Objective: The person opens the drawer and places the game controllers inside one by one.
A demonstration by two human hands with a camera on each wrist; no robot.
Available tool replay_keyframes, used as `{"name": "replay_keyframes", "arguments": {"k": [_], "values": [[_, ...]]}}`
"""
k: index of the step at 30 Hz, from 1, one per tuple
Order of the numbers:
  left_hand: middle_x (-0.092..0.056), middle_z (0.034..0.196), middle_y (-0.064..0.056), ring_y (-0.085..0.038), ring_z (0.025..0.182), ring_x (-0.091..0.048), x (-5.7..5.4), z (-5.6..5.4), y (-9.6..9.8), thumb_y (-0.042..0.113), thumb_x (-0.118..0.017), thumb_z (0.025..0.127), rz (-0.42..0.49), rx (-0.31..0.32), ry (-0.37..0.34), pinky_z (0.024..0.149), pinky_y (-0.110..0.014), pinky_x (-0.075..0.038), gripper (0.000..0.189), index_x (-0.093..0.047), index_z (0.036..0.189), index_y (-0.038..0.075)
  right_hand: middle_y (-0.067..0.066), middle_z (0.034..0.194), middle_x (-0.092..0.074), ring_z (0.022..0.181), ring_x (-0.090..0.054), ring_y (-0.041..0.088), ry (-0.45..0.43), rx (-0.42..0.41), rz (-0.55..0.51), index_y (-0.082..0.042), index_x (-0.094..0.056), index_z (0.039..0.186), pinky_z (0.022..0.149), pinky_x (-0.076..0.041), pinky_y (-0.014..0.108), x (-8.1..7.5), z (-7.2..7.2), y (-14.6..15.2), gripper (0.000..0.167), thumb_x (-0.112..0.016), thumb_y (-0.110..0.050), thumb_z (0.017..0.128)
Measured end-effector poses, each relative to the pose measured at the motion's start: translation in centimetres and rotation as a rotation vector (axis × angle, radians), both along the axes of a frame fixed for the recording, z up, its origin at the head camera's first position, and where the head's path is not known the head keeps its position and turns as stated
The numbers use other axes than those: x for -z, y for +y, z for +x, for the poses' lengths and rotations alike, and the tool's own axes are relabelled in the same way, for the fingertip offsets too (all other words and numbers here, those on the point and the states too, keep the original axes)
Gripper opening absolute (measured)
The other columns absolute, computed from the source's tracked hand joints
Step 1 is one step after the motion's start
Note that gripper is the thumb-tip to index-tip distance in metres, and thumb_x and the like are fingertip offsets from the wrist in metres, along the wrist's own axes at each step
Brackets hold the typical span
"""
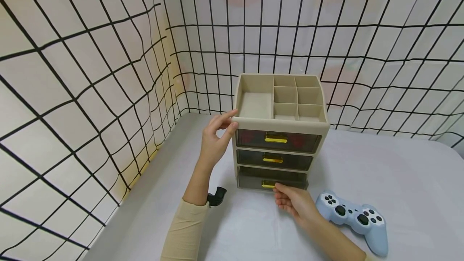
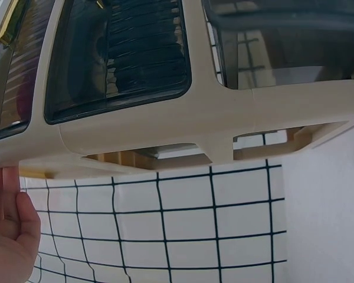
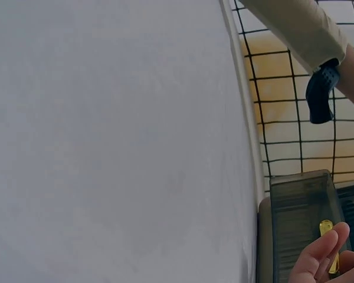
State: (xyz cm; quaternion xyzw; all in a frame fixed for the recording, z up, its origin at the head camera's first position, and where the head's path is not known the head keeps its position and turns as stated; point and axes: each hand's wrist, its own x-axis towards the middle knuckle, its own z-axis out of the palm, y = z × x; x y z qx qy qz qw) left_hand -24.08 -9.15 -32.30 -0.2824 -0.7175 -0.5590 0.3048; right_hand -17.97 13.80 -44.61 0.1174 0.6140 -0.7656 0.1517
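Observation:
A beige desktop organizer (image 1: pixel 282 125) with three smoky see-through drawers stands on the white table. My right hand (image 1: pixel 295 202) pinches the gold handle (image 1: pixel 267 184) of the bottom drawer (image 1: pixel 250 180), which sticks out a little from the frame. In the right wrist view, fingertips of that hand also show at the gold handle (image 3: pixel 334 263). At the organizer's upper left corner, my left hand (image 1: pixel 215 138) rests its fingertips and thumb against the side. The left wrist view shows those fingers (image 2: pixel 10 203) touching the beige side wall. Dark red shapes show through the top drawer (image 1: pixel 243 138).
A light blue game controller (image 1: pixel 351 216) lies to the right of my right forearm. Black grid netting (image 1: pixel 203 39) over white sheeting rises behind and at the left. Open compartments (image 1: pixel 255 104) fill the organizer's top. A black strap device (image 1: pixel 217 196) is on my left wrist.

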Motion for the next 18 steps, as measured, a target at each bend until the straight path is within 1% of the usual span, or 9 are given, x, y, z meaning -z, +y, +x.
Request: {"name": "replay_keyframes", "arguments": {"k": [5,13,18], "values": [[-0.063,0.091,-0.024,-0.037,0.089,-0.058,0.0,0.0,0.0,-0.007,-0.063,0.09,-0.003,-0.006,0.008,0.084,-0.039,-0.049,0.03,-0.063,0.119,-0.011,0.001,0.075,-0.065,0.066,-0.059,0.009,0.004,-0.032,0.009,0.006,-0.067,0.099,0.062,-0.052,0.02,0.0,0.7,0.1,0.024,-0.063,-0.017,0.095],[-0.063,0.091,-0.024,-0.037,0.09,-0.057,0.0,0.0,0.1,-0.007,-0.063,0.09,-0.004,-0.005,0.006,0.084,-0.041,-0.049,0.03,-0.062,0.119,-0.011,0.001,0.077,-0.065,0.067,-0.06,0.01,0.0,-0.094,0.012,0.008,-0.066,0.105,0.063,-0.052,0.021,0.1,1.9,0.5,0.032,-0.063,-0.022,0.096],[-0.063,0.091,-0.024,-0.037,0.09,-0.057,0.0,0.0,0.1,-0.007,-0.063,0.09,-0.002,-0.008,-0.001,0.084,-0.04,-0.049,0.03,-0.063,0.119,-0.01,0.0,0.077,-0.064,0.067,-0.06,0.009,0.002,-0.135,0.004,0.006,-0.066,0.104,0.064,-0.052,0.021,0.1,2.7,0.6,0.032,-0.061,-0.024,0.097]]}}
